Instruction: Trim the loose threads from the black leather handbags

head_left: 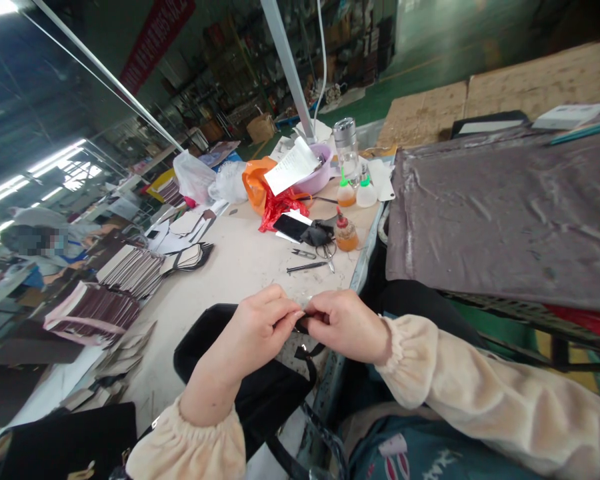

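Note:
My left hand (260, 327) and my right hand (345, 325) meet fingertip to fingertip over the table's near edge. Both are closed in a pinch on a small dark strip (301, 325), mostly hidden by the fingers. Beneath my left hand and forearm lies a black bag (275, 393). A short black strap piece with a bit of shiny metal (306, 353) hangs just below the fingers. Longer dark straps (325, 433) trail from the bag toward my lap. Whether the strip is joined to the bag, I cannot tell.
Beyond my hands lie a black pen (307, 267), thread snips (304, 254), scissors (329, 259) and a phone (291, 228). A red-tipped bottle (347, 235) stands near the right edge. Stacked panels (133, 270) sit left; a brown-covered surface (490, 220) is at right.

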{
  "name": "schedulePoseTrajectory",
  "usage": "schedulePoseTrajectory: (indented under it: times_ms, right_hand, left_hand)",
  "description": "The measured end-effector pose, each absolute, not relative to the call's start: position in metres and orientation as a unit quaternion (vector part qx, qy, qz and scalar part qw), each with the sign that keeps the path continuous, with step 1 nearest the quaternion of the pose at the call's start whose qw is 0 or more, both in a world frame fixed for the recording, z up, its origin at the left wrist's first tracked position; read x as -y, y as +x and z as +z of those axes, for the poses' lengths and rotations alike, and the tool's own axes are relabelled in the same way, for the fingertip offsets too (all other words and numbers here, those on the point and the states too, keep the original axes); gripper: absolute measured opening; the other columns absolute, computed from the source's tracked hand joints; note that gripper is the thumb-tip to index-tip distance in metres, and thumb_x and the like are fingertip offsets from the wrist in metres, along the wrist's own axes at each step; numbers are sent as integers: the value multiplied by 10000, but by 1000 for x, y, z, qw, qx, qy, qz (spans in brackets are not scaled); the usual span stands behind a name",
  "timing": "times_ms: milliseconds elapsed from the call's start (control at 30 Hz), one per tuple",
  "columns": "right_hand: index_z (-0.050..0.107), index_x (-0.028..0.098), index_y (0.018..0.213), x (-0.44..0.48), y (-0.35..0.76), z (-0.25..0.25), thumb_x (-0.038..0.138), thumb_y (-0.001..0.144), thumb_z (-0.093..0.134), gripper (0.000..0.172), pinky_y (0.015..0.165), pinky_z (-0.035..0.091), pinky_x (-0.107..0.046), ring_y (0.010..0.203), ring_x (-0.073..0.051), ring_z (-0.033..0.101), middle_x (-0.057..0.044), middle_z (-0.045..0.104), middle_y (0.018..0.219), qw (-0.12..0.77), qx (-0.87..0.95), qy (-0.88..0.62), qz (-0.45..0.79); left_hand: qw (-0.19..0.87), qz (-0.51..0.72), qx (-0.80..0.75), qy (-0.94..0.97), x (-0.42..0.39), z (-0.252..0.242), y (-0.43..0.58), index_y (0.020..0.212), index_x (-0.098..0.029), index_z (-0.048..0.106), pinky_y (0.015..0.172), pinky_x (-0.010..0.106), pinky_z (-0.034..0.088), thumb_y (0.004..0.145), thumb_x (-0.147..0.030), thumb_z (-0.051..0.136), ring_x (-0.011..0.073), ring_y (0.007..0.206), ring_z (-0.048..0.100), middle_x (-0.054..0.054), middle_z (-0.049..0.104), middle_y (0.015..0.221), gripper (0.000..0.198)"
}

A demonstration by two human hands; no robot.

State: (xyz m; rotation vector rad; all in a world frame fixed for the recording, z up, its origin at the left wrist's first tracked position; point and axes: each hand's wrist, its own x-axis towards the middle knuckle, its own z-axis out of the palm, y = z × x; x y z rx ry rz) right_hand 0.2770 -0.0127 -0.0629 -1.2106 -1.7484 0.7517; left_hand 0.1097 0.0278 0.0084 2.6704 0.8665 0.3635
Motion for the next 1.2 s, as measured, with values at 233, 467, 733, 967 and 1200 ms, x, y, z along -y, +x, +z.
schedulePoseTrajectory:
  times_ms: [233, 467, 733, 967, 1200]
  right_hand:
    - [597, 155, 618, 12, 277, -61, 129, 714, 555, 108, 550, 343, -187, 553, -80, 489, 22, 555, 566, 427, 697, -489, 305]
    - [563, 159, 601, 12, 277, -63, 120, 707, 546, 115, 540, 323, -183, 547, -72, 468, 35, 526, 555, 429, 701, -478, 309]
    - [570, 157, 606, 12, 278, -61, 130, 717, 547, 116, 535, 322, -182, 544, -72, 465, 38, 517, 549, 426, 694, -482, 322]
    - [613, 156, 635, 13, 277, -60, 124, 712, 543, 109, 534, 335, -185, 544, -79, 480, 31, 539, 556, 424, 695, -482, 323]
    - [601, 159, 618, 14, 276, -60, 128, 720, 539, 123, 534, 339, -189, 543, -82, 475, 27, 538, 557, 421, 702, -480, 316]
  left_hand:
    - [168, 83, -308, 933, -26, 16, 116, 851, -147, 634, 616, 218, 400, 852, -118, 479, 88, 670, 488, 14, 494, 741, 158]
    - [192, 97, -293, 932, -31, 12, 112, 921, -159, 641, 611, 211, 401, 828, -79, 478, 87, 680, 501, 17, 515, 757, 204]
    - [223, 138, -293, 920, -31, 16, 111, 903, -150, 650, 600, 210, 414, 826, -110, 524, 87, 663, 518, 20, 546, 737, 153]
    - [216, 117, -295, 923, -33, 14, 111, 848, -154, 657, 594, 211, 419, 849, -151, 515, 90, 660, 522, 17, 537, 719, 143]
    - [209, 97, -298, 926, -31, 16, 112, 860, -158, 645, 602, 211, 412, 843, -115, 492, 88, 668, 516, 11, 521, 731, 161]
